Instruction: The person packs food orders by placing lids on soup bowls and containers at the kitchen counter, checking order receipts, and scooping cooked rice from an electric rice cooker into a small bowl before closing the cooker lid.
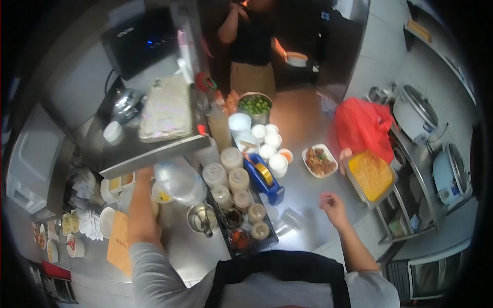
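My left forearm (142,215) reaches forward over the left counter, and its hand goes out of sight beneath the raised steel shelf (154,158). The fingers are hidden, so whatever they touch does not show. Beside that wrist lies a clear plastic bag (179,180). My right hand (334,209) hovers over the steel counter at the right, its fingers loosely bent and apart, with nothing visible in them. Ahead of it sits a white bowl of cooked food (320,161). A metal tray of yellow, crumb-topped food (371,177) is to its right.
Several lidded jars (232,159) and a blue tape dispenser (263,179) divide the counter. White cups (267,151) and a pot of green vegetables (254,104) stand farther back. A red plastic bag (364,128) is at right. Another person (251,46) stands across the counter, holding a bowl.
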Tool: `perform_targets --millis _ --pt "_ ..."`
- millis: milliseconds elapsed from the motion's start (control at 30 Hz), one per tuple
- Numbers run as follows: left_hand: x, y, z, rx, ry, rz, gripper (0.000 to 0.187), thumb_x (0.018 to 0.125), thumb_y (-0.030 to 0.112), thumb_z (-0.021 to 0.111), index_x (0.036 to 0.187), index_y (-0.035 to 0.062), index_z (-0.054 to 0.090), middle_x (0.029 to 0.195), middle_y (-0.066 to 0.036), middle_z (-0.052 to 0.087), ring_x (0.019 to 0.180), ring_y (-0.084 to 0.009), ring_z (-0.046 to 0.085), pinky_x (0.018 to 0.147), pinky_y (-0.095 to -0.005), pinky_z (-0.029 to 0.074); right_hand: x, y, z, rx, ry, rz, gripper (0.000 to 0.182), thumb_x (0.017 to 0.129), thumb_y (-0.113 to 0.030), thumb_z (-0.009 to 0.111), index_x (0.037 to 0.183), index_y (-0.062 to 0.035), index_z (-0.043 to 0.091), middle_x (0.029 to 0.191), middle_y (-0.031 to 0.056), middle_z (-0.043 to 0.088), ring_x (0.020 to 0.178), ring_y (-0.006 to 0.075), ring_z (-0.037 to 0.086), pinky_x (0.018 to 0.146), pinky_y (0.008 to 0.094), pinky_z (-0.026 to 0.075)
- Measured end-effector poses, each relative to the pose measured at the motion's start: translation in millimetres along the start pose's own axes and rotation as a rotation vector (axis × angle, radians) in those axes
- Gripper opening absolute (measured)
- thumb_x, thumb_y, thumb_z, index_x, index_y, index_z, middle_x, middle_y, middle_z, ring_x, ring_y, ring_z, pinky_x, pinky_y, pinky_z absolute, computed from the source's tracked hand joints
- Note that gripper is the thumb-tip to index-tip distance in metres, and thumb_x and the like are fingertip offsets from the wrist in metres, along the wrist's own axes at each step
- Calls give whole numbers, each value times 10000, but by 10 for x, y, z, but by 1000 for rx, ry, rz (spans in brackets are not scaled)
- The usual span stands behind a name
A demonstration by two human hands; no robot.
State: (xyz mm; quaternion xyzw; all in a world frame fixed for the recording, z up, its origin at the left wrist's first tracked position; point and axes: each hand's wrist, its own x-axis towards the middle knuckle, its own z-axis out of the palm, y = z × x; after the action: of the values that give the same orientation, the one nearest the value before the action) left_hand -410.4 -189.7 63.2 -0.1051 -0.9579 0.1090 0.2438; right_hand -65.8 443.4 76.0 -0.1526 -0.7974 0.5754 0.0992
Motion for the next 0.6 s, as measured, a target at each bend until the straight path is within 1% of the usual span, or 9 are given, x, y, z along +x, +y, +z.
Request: perform_targets --millis 67,133,167,200,267,367,467,533,600 --pt "-124 -110 -256 38 193 82 168 753 54 496 795 -1 649 834 -219 634 804 -372 611 742 -430 481 -5 264 -113 83 13 49 198 755 -45 653 943 -26 595 843 40 598 681 108 559 622 236 463" --pt "-345 525 -2027 -300 -130 47 117 688 51 549 766 5 622 781 -218 613 768 -366 595 648 -440 438 21 463 -218 320 -32 118 173 781 -51 625 945 -14 587 822 54 599 688 116 572 626 239 474" --pt "-476 464 -2112 -343 -158 79 107 639 58 611 727 -3 609 686 -194 599 657 -314 596 591 -388 440 36 521 -271 376 -2 207 173 787 -51 622 951 -13 584 823 56 600 691 121 578 632 241 481" --pt "-552 477 -2346 -446 -480 -53 83 653 32 651 718 -4 615 684 -133 626 625 -220 606 599 -341 476 82 563 -307 432 22 288 173 793 -52 618 957 -12 580 824 58 600 695 126 584 637 244 488" --pt "-914 548 -2667 -771 -570 -187 92 618 -46 662 672 8 610 615 -66 613 562 -116 556 534 -251 432 184 707 -384 494 10 373 179 804 -55 613 973 -13 573 830 61 601 706 136 595 650 251 502" --pt "-1179 1114 -3381 -760 -730 -221 118 638 -91 658 685 9 616 650 -24 624 600 -99 564 565 -238 450 379 924 -456 530 -89 381 193 816 -62 608 998 -17 563 849 64 602 728 146 605 670 261 516" --pt "-1145 1903 -3763 -970 -821 -186 116 658 -85 662 706 13 623 675 -34 631 631 -110 580 598 -244 466 541 1035 -530 596 -204 374 199 823 -68 603 1009 -14 556 874 70 599 752 152 606 686 265 520" --pt "-869 2570 -3980 -906 -849 102 126 669 -92 644 716 22 621 709 -34 638 669 -116 595 637 -257 480 630 983 -611 627 -276 371 204 827 -69 597 1016 -8 550 889 79 596 774 162 606 702 274 522" --pt "-563 3178 -3931 -929 -813 246 134 655 -84 634 709 37 614 699 -35 625 667 -132 598 636 -267 479 759 866 -736 685 -345 426 217 831 -61 586 1034 -3 534 898 96 591 798 185 608 721 294 524"
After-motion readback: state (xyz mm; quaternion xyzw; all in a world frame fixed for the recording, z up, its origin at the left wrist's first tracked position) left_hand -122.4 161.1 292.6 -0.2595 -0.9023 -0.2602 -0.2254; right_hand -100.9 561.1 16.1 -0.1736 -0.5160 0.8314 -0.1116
